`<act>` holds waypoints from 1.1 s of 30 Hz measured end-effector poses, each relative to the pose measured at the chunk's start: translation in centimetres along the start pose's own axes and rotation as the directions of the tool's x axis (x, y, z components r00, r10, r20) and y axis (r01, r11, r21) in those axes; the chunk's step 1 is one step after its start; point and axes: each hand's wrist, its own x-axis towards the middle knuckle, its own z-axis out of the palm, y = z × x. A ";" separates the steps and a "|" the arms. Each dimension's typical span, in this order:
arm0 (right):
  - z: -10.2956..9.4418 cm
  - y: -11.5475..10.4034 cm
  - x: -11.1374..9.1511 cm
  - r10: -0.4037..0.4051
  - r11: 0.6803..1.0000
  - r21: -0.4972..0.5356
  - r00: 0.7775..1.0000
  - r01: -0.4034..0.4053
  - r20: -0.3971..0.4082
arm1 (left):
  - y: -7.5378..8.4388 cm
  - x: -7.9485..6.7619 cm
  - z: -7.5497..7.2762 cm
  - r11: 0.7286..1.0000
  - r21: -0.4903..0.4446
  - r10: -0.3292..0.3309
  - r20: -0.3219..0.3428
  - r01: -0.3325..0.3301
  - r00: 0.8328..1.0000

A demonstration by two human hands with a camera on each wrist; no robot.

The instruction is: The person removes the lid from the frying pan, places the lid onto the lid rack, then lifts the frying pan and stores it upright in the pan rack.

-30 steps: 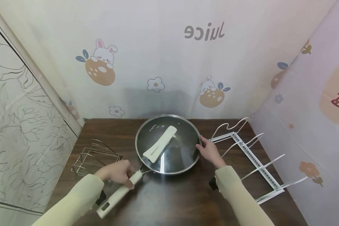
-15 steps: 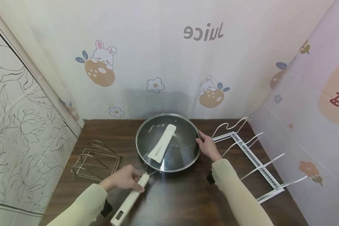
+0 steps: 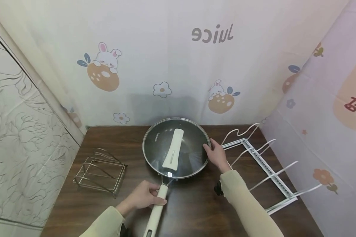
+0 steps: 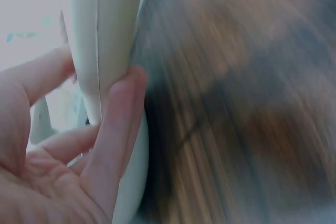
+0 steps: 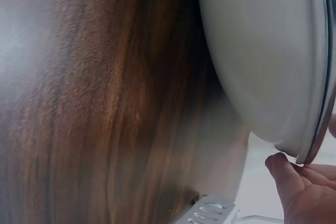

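Note:
A frying pan (image 5: 262, 51) with a cream outside stands on the table under a glass lid (image 3: 192, 154). The lid has a metal rim and a long cream grip (image 3: 174, 149) across its top. My left hand (image 3: 145, 195) pinches the pan's cream handle (image 3: 155, 215) near the pan end, thumb on one side and fingers on the other, as the left wrist view shows up close. At the pan's right edge, my right hand (image 3: 218, 154) grips the rim, its thumb over the lid's edge and fingers below the rim. The pan's inside shows dark through the glass.
Left of the pan is a small metal wire rack (image 3: 99, 172). To the right lies a white rack (image 3: 268, 171) with several curved wire dividers, close beside my right forearm. A patterned curtain (image 3: 178, 65) hangs behind the brown wooden table (image 3: 195, 210).
The pan and lid have turned, so the handle has swung from lower left to nearly straight toward me. My left hand moved right with the handle; my right hand stayed at the rim.

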 end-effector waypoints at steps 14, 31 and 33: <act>-0.3 -0.4 -1.9 -0.032 0.999 -0.019 0.999 0.033 0.030 | 0.6 1.5 2.9 0.990 -0.138 -0.005 -0.089 -0.008 0.996; 0.0 0.1 -2.0 -0.038 0.999 -0.022 0.999 0.038 0.033 | 1.0 2.7 5.3 0.970 -0.243 -0.035 -0.124 0.004 0.992; -0.1 0.2 -1.9 -0.037 0.999 -0.022 0.999 0.037 0.033 | 1.0 2.7 5.5 0.971 -0.240 -0.034 -0.129 0.002 0.991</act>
